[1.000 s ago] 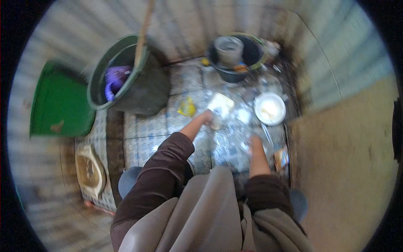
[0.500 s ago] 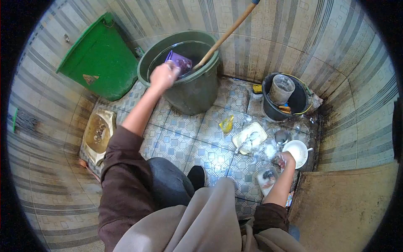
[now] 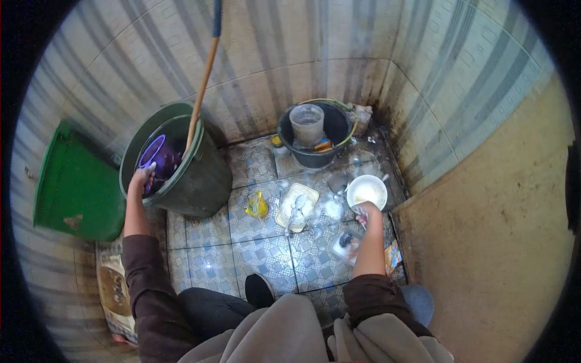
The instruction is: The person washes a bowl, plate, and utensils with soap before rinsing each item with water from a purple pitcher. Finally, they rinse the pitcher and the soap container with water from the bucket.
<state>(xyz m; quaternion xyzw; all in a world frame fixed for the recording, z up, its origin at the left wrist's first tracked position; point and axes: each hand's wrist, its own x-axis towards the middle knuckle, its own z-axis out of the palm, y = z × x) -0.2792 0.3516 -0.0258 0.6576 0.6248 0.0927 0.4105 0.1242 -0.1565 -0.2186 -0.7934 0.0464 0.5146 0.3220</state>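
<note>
My left hand [image 3: 144, 176] is closed on a purple dipper [image 3: 163, 155] inside the large grey-green water barrel [image 3: 209, 181]. The dipper is tilted, its rim toward the barrel's left side. At the lower edge of a white bowl [image 3: 370, 189] on the floor, my right hand [image 3: 365, 212] has its fingers curled against the rim. Pale foam or liquid shows in the bowl. To its left, a cream container [image 3: 308, 196] holds soapy spoons [image 3: 296, 215]. A clear plastic container [image 3: 345, 245] with a dark scrubber lies partly behind my right forearm.
A wooden-handled stick [image 3: 203, 91] leans out of the barrel. A black bucket [image 3: 315, 159] with a grey cup stands by the back wall. A yellow packet [image 3: 257, 206] lies on wet tiles. A green lid [image 3: 78, 193] leans at the left; a wooden panel [image 3: 484, 242] borders the right.
The view has swung right, shifting things left in the picture. My left hand still holds the dipper, now tilted differently within the barrel. My right hand stays at the bowl.
</note>
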